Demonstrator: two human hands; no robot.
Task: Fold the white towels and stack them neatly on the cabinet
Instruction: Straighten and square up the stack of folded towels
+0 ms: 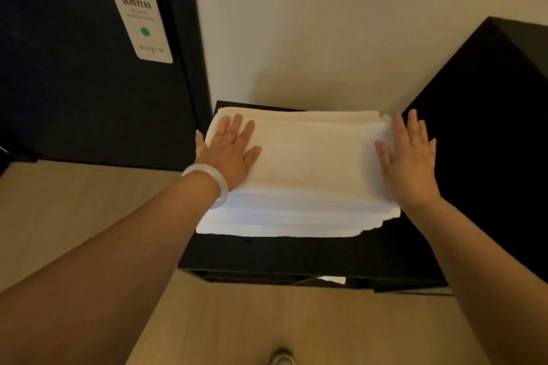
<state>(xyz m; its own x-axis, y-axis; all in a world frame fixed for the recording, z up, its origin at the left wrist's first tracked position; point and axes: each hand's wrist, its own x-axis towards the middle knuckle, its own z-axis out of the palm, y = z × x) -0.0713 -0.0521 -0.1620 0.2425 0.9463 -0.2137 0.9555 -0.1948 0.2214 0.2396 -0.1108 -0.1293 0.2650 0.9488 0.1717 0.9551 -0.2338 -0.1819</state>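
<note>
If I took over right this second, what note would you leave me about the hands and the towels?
Left hand: open, flat on the left side of the towel stack.
Right hand: open, flat against the stack's right edge.
Towels: folded and piled on the black cabinet.
Done: folding and stacking of every towel that shows.
Left: probably square up the uneven front right corner. Whether more towels wait is out of view.

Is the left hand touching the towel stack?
Touching. The head view shows the left hand lying flat, fingers straight, on top of the towel stack.
</note>
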